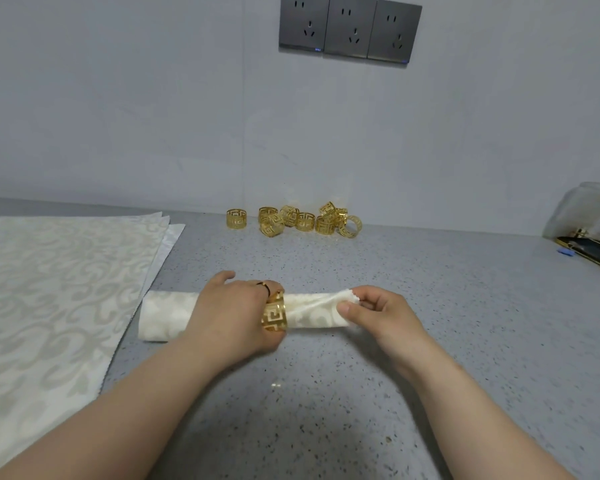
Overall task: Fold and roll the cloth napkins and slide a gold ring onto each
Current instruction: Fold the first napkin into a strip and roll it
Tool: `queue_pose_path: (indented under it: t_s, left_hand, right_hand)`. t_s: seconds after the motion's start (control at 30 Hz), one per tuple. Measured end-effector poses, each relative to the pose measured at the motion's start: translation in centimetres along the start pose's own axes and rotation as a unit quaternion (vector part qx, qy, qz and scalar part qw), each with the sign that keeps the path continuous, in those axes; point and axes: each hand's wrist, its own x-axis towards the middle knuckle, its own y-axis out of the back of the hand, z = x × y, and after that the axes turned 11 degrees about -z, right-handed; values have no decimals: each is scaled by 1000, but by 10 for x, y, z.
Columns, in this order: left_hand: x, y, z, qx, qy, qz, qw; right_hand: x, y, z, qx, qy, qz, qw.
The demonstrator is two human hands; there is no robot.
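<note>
- The left hand [232, 313] is curled round the middle of the rolled napkin [165, 315]. Its fingertips and thumb touch the left edge of the gold ring [274, 316].
- There is a thin dark band on one finger of that hand.
- The right hand [378, 315] pinches the right end of the rolled napkin between thumb and fingers. The cloth is bunched up there.
- The gold ring sits around the rolled napkin, about halfway along, between the two hands.
- The rolled napkin lies sideways on the gray speckled bench [326, 410]. Its left end sticks out past the left hand.
- The bench is bare in front of the rolled napkin, between the two arms, and also just behind it.
- Left of the rolled napkin lies a stack of flat napkins [49, 289]. The edge of the stack is just beside the roll's left end.
- Behind the rolled napkin, by the wall, is a pile of loose rings [291, 220]. One stands a little apart on the left.
- Far to the right of the rolled napkin is a clear bag [589, 216], with a dark, gold-edged thing [593, 252] under it and a small blue bit [565, 251] beside it.
- High on the wall behind the rolled napkin are three gray sockets [350, 27].
</note>
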Motion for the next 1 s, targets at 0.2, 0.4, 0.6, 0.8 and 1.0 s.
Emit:
queue_pose_path:
  t_s: [0.2, 0.4, 0.6, 0.8, 1.0]
  left_hand:
    - [-2, 5, -8, -3, 18, 6, 1000]
    - [-3, 7, -11, 10, 12, 11, 1000]
    - [-1, 2, -9, 45, 1, -7, 999]
    - [-1, -7, -2, 24, -29, -31, 999]
    - [-3, 0, -1, 1, -33, -93, 995]
  right_hand:
    - [0, 8, -1, -4, -8, 6, 1000]
    - [-4, 14, -6, -8, -54, -53, 997]
    - [-5, 18, -9, -68, -90, 16, 993]
    - [-1, 5, 1, -123, -78, 18, 989]
    - [2, 10, 4, -136, -79, 34, 987]
